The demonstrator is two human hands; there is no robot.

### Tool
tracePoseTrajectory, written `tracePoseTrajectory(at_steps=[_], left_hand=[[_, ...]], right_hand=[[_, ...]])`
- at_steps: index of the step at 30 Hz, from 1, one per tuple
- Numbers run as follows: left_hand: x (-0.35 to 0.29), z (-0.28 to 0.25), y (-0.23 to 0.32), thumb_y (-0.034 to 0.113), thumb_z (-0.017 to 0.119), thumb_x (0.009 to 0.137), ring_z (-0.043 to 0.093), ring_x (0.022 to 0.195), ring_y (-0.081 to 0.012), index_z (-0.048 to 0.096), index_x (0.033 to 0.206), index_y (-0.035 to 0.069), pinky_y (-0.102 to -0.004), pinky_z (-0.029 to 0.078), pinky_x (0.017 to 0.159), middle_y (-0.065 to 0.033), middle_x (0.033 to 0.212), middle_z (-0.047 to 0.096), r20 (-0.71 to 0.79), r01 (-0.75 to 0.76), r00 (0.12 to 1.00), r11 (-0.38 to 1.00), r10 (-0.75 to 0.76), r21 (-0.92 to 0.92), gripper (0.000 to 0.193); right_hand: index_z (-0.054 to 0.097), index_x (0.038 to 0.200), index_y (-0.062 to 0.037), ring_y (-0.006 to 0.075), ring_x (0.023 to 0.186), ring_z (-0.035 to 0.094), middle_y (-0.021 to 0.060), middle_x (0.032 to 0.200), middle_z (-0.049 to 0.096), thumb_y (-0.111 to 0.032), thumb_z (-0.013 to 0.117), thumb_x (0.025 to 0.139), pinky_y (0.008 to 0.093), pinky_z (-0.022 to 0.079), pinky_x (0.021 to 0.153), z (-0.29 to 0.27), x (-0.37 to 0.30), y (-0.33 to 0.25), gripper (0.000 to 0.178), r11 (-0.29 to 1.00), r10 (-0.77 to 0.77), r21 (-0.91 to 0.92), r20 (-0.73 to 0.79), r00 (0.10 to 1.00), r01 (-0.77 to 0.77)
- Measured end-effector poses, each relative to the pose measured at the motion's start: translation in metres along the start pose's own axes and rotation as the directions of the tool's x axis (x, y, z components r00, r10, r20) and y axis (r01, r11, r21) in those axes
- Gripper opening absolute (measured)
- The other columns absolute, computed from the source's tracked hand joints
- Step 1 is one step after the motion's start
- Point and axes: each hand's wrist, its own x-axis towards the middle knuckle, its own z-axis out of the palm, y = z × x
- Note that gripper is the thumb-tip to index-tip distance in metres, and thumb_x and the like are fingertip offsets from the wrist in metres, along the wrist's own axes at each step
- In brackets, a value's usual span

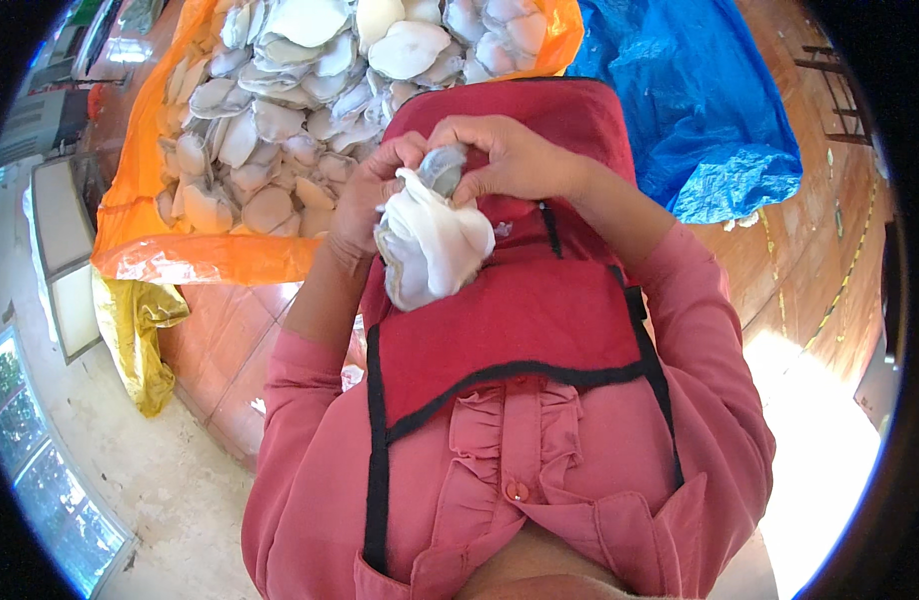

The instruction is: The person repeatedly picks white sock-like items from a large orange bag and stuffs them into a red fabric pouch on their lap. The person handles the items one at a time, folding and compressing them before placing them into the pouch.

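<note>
My left hand (370, 195) and my right hand (517, 160) meet over my lap with fingers bent around one white, layered piece (442, 245). It looks soft and folded, with a wavy, darker-rimmed lower edge. At its top, a greyish, semi-clear part (443, 168) shows between my thumbs and fingers; I cannot tell whether it is separate. Beneath the hands lies my red apron (510, 335) with black edging. Beyond my left hand is a heap of flat, rounded, white shell-like pieces (278, 120) in an open orange plastic sack (205, 257).
A crumpled blue plastic sheet (685, 110) spreads over the tiled floor (825, 235) at the far right. A yellow plastic bag (135, 340) lies at the left, near the pale wall (170, 480). Bright sunlight falls on the floor at the right.
</note>
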Motion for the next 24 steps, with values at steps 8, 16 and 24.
tracePoseTrajectory(at_steps=[8, 16, 24], left_hand=[[0.001, 0.018, 0.026, 0.024, 0.077, 0.079, 0.053, 0.083, -0.006, 0.053, 0.094, 0.008, -0.0207, 0.042, 0.07, 0.0028, 0.087, 0.053, 0.089, 0.324, 0.934, 0.923, -0.347, 0.207, 0.032], [-0.01, 0.027, 0.036, 0.008, 0.08, 0.071, 0.048, 0.091, -0.0067, 0.05, 0.097, 0.009, -0.0222, 0.038, 0.077, 0.0035, 0.093, 0.046, 0.137, 0.333, 0.902, 0.86, -0.41, 0.386, 0.04], [-0.031, 0.043, 0.017, -0.004, 0.071, 0.071, 0.045, 0.086, -0.0087, 0.052, 0.087, 0.006, -0.0223, 0.037, 0.074, 0.0004, 0.093, 0.042, 0.025, 0.162, 0.969, 0.706, -0.247, 0.689, 0.027]], right_hand=[[0.058, 0.104, -0.0032, 0.0079, 0.08, 0.057, 0.0005, 0.088, 0.061, -0.024, 0.083, 0.075, 0.0234, 0.047, 0.067, 0.013, -0.032, 0.023, 0.044, 0.95, 0.278, 0.153, -0.029, 0.96, -0.27], [0.061, 0.098, -0.0034, 0.0099, 0.077, 0.056, 0.001, 0.082, 0.062, -0.026, 0.081, 0.076, 0.0263, 0.047, 0.067, 0.036, -0.056, 0.033, 0.037, 0.896, 0.345, 0.354, -0.169, 0.923, -0.27], [0.06, 0.104, -0.0025, 0.0111, 0.086, 0.057, 0.0032, 0.092, 0.063, -0.017, 0.078, 0.077, 0.0277, 0.047, 0.077, 0.032, -0.066, 0.031, 0.035, 0.848, 0.412, 0.365, 0.003, 0.911, -0.385]])
